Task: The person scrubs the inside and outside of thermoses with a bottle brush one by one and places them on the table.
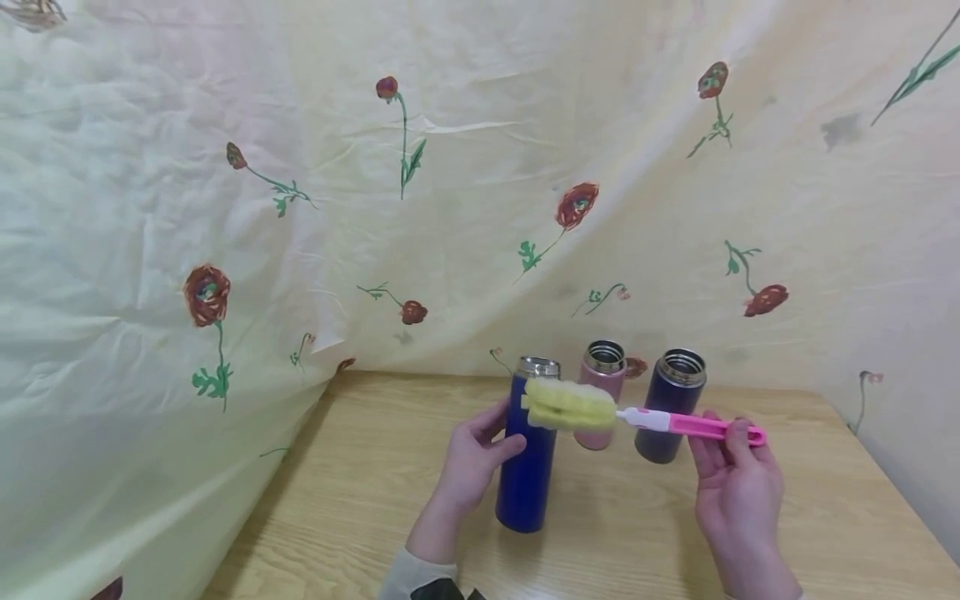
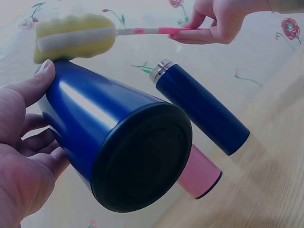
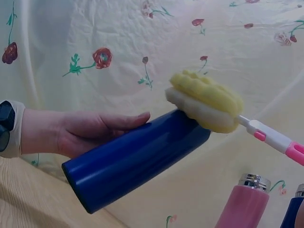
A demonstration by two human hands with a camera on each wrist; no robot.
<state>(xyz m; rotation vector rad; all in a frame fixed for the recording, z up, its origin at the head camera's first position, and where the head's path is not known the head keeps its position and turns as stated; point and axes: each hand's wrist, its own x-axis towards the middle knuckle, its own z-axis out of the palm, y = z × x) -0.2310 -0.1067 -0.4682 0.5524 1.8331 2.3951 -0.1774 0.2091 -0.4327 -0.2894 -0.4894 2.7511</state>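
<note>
Hands come first, nearest the head camera. The left hand [image 1: 468, 467] wraps the side of a blue flask [image 1: 527, 450], fingers curled round the body and thumb along it; the wrist view shows the flask's dark base off the wooden table [image 1: 360, 500] and tilted, so the hand alone carries it. The right hand [image 1: 738, 483] pinches the pink handle of a bottle brush [image 1: 645, 419] near its far end, with the fingers loosely curled round it. The brush's yellow sponge head [image 1: 570, 405] lies crosswise at the flask's steel mouth, touching or just beside the rim; it is not inside.

Risk, as I judge it: the sponge looks about as wide as the opening, so pushed in crooked it may catch on the rim and lever the flask out of a one-handed grip. The far-end pinch gives little control.

Behind stand a pink flask [image 1: 602, 392] and a dark purple flask [image 1: 670, 404], both open-mouthed, near enough for a slipping brush or elbow to topple.
</note>
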